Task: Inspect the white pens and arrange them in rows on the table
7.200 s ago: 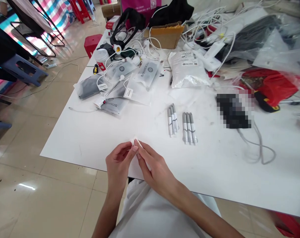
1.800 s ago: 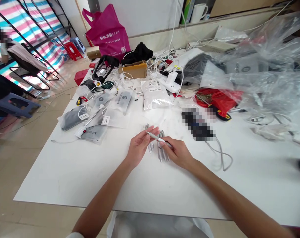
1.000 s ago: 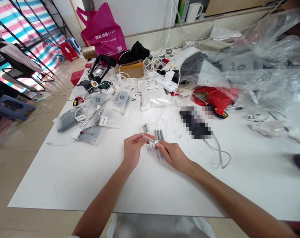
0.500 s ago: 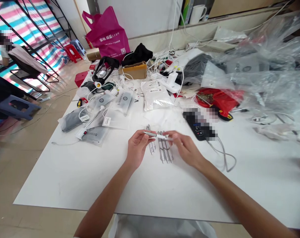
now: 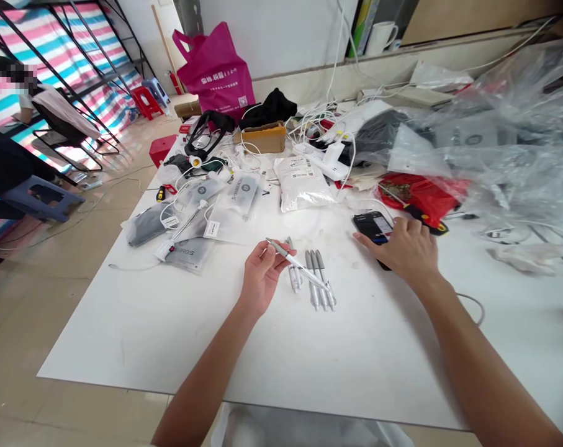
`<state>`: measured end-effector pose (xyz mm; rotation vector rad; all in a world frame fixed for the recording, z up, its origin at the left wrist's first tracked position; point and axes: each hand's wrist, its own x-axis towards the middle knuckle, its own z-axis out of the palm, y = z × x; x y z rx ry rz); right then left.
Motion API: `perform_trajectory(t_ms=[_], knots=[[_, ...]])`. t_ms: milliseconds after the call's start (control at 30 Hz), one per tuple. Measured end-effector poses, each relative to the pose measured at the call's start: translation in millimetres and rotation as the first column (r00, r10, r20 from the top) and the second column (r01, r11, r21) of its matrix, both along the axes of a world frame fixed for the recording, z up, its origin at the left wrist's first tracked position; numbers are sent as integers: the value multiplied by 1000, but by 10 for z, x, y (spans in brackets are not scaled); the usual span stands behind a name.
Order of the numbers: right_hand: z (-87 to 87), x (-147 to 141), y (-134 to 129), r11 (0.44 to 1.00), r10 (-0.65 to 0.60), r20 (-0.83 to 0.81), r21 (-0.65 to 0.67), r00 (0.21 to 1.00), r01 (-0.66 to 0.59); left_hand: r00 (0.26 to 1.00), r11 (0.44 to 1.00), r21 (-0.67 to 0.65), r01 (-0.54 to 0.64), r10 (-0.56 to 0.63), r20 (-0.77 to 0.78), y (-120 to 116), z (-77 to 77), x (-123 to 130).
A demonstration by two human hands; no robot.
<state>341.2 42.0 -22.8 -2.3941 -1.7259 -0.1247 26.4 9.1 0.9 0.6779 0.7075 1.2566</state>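
Since the earlier frame, the right hand (image 5: 409, 249) has moved from the pen (image 5: 300, 266) to the phone (image 5: 370, 226), fingers half spread, contact unclear. Left of the phone, the left hand (image 5: 257, 282) pinches the pen by its grey part, which leaves the white end free, above three pens (image 5: 321, 282) placed side by side.

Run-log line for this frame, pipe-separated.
left hand: holds pen | right hand: at phone | table: row of three pens, second pen group beside
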Motion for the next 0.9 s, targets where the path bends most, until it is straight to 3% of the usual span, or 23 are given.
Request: perform_trajectory(t_ms=[267, 333, 533, 900], knots=[[44, -97, 6, 987, 10, -23, 161, 1000, -6, 999, 1000, -12, 13, -12, 43, -1, 27, -7], [58, -76, 35, 993, -15, -36, 120, 999, 19, 999, 1000, -20, 5, -4, 43, 5, 32, -17], [117, -6, 188, 980, -105, -83, -178, 991, 89, 999, 1000, -21, 3, -3, 37, 20, 30, -30], [102, -4, 198, 986, -108, -197, -143, 974, 80, 999, 999, -41, 26, -25, 24, 41, 9, -39]])
